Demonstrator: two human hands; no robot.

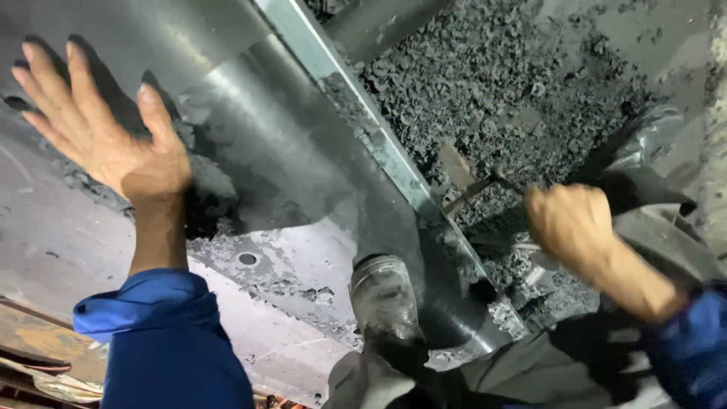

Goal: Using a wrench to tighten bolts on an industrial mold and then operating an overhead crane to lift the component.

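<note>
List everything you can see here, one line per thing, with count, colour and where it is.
metal duct: one, grey, runs across the middle from upper left to lower right
metal rail: one, light grey, slants along the duct's right edge
rubble: one heap, dark grey chunks, upper right beyond the rail
scraper: one, dark thin shaft with a flat blade, in the rubble at centre right
slab: one, pale grey with a round hole, lower centre under the duct
boot: one, dusty grey, bottom centre
left hand: open, fingers spread, raised at upper left against the duct; blue sleeve
right hand: closed on the scraper, centre right; blue sleeve
</note>
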